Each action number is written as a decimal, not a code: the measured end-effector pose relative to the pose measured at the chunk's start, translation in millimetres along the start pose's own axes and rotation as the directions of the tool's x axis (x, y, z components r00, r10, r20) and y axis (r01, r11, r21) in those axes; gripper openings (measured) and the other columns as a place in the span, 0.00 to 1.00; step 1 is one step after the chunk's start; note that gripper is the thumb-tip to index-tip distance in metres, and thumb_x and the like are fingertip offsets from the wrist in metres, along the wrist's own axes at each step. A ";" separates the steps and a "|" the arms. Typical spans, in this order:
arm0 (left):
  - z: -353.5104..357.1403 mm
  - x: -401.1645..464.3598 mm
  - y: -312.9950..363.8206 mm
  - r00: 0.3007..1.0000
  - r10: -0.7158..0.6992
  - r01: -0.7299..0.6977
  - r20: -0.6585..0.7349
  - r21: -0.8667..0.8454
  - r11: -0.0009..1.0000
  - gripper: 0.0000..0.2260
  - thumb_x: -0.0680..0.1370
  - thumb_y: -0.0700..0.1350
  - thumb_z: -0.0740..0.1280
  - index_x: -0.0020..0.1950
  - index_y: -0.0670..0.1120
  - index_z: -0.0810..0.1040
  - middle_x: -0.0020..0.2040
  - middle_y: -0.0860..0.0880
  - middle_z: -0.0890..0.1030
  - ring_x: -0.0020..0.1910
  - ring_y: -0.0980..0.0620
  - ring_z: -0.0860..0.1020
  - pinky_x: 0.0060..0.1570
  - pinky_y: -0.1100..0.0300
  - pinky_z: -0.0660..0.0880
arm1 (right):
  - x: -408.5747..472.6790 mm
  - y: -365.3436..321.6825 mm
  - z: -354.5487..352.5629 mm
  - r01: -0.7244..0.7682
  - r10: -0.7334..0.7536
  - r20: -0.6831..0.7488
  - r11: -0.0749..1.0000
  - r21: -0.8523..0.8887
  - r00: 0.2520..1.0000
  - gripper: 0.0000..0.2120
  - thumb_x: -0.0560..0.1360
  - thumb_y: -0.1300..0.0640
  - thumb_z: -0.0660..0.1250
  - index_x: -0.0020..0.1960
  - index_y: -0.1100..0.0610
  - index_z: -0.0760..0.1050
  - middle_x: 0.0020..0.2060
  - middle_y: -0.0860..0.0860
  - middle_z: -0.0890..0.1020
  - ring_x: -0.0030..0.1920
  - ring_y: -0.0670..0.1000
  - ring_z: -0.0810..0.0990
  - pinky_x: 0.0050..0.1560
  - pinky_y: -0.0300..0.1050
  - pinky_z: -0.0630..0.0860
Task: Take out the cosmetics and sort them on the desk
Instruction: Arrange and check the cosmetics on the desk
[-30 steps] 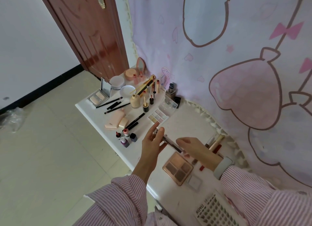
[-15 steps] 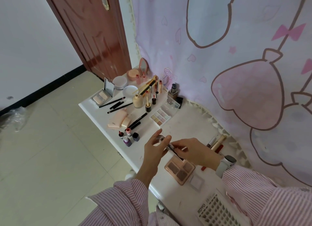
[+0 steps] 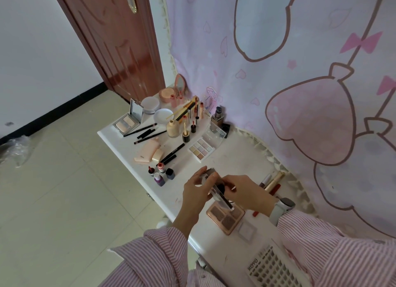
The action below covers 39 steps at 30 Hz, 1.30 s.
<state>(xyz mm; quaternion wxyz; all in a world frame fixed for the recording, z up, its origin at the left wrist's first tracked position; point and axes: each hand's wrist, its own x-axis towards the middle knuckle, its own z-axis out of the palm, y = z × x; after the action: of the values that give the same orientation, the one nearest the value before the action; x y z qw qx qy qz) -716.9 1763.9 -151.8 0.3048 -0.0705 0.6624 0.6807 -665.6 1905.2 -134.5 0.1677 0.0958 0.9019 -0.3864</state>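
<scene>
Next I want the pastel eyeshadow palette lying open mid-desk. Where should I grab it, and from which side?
Take the pastel eyeshadow palette by the two long edges of its pan tray, probably from its near end, coming from above. It lies flat with its clear lid folded back on the far side, so the lid end looks awkward.

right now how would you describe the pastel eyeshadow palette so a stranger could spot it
On the white desk, look near the middle, just ahead of the person's hands. The pastel eyeshadow palette lies open and flat there, its pans pale yellow, lilac and white, unlike the brown-toned palette under the hands.
</scene>
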 end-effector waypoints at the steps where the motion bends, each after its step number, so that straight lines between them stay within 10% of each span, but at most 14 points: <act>1: -0.3 -1.4 0.7 1.000 -0.021 0.021 0.020 -0.029 0.999 0.18 0.74 0.49 0.69 0.63 0.53 0.74 0.54 0.47 0.78 0.51 0.51 0.79 0.43 0.60 0.79 | -0.7 1.4 -2.7 -0.004 0.004 -0.013 1.000 0.016 1.000 0.08 0.76 0.58 0.59 0.51 0.57 0.76 0.42 0.53 0.82 0.43 0.52 0.79 0.45 0.39 0.76; 12: 4.3 10.2 2.3 0.964 -0.241 0.265 0.111 -0.451 0.852 0.12 0.81 0.49 0.56 0.63 0.48 0.71 0.57 0.43 0.77 0.53 0.45 0.77 0.44 0.52 0.77 | 12.7 24.8 -19.6 -0.130 0.114 -0.252 0.990 -0.049 0.961 0.11 0.79 0.57 0.54 0.54 0.59 0.72 0.37 0.51 0.76 0.35 0.51 0.73 0.38 0.48 0.71; 17: 5.8 19.9 -3.7 0.997 -0.075 0.079 -0.025 0.198 0.977 0.18 0.81 0.49 0.57 0.71 0.49 0.63 0.65 0.47 0.72 0.61 0.48 0.72 0.59 0.55 0.71 | 29.1 36.7 -39.2 -0.192 0.140 -0.308 0.971 -0.145 0.941 0.14 0.81 0.54 0.50 0.57 0.58 0.71 0.37 0.50 0.77 0.35 0.49 0.75 0.34 0.41 0.70; 22: -10.3 21.3 -31.9 0.980 0.165 -0.155 0.108 0.939 0.308 0.24 0.81 0.51 0.55 0.75 0.51 0.54 0.76 0.47 0.55 0.74 0.45 0.52 0.71 0.46 0.53 | 49.2 48.6 -55.1 -0.263 0.170 -0.328 0.928 -0.263 0.929 0.13 0.81 0.55 0.50 0.57 0.57 0.70 0.43 0.53 0.77 0.40 0.51 0.73 0.40 0.44 0.68; 28: -27.4 20.3 -53.1 0.979 0.090 -0.185 0.184 0.983 0.001 0.26 0.81 0.53 0.53 0.76 0.55 0.45 0.77 0.47 0.39 0.74 0.41 0.36 0.70 0.41 0.38 | 70.1 61.1 -64.0 -0.301 0.209 -0.342 0.922 -0.243 0.916 0.12 0.80 0.55 0.51 0.55 0.55 0.71 0.44 0.53 0.78 0.41 0.52 0.75 0.41 0.44 0.70; 34: -32.6 22.8 -57.3 0.977 0.086 -0.196 0.194 0.981 0.008 0.26 0.81 0.55 0.52 0.76 0.57 0.44 0.76 0.49 0.38 0.74 0.43 0.35 0.69 0.44 0.35 | 70.0 63.0 -61.1 -0.326 0.257 -0.343 0.931 -0.163 0.904 0.10 0.79 0.56 0.53 0.56 0.56 0.70 0.47 0.56 0.78 0.40 0.51 0.74 0.37 0.43 0.70; 39: -33.8 23.9 -59.3 0.975 0.106 -0.199 0.195 0.979 0.033 0.25 0.80 0.56 0.53 0.75 0.58 0.47 0.77 0.49 0.40 0.74 0.43 0.36 0.69 0.45 0.34 | 27.3 41.2 -26.3 -0.109 -0.087 -0.560 0.945 -0.308 0.824 0.09 0.76 0.62 0.60 0.55 0.61 0.74 0.53 0.56 0.77 0.54 0.56 0.73 0.53 0.46 0.69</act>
<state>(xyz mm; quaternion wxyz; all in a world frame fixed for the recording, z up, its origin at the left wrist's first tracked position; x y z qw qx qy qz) -716.4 1735.8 -218.6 0.2171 0.2524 0.9405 0.0681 -684.5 1953.7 -155.2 -0.0917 0.1822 0.9614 -0.1846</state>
